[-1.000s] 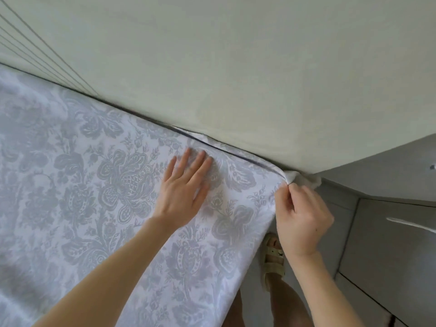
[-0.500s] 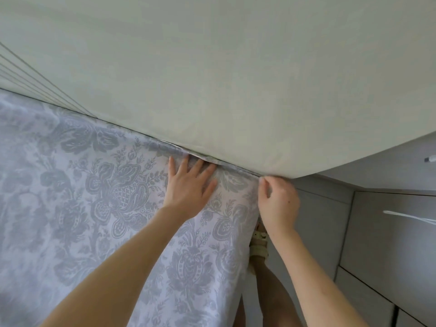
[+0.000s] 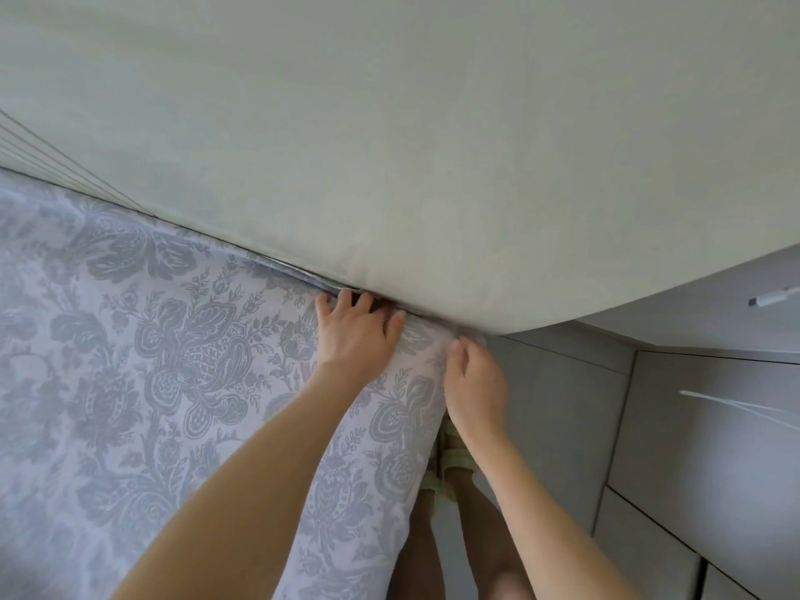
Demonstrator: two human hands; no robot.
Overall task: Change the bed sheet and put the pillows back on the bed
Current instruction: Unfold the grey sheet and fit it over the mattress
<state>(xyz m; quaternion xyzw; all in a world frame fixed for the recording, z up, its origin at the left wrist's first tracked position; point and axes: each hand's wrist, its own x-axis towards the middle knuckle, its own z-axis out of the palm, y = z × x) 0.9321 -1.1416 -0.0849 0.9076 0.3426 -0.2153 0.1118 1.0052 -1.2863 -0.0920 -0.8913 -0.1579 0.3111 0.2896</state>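
Two hands work at the top corner of the bed. Your left hand [image 3: 353,335] lies flat on the bed sheet [image 3: 173,383], with its fingers straight and a little apart. Its fingertips [image 3: 346,296] push into the thin dark gap where the bed meets the pale green board [image 3: 389,145]. The edge of the sheet goes down into that gap, and how far in it goes is hidden.

Your right hand [image 3: 474,387] is just beside the left one, at the very corner of the bed. Its fingers bend down over the corner of the sheet. The hand is blurry and its back faces you, so you cannot tell if it pinches the cloth or only touches it.

The sheet is pale with big grey flowers and leaves. It lies smooth over the top of the bed and hangs down the side near your legs.

Under your right arm, a foot in a pale yellow sandal [image 3: 454,461] stands close to the bed. To the right is a grey cupboard [image 3: 714,469] with its fronts shut, so what is inside is hidden. A thin white cord [image 3: 736,407] runs across one front.
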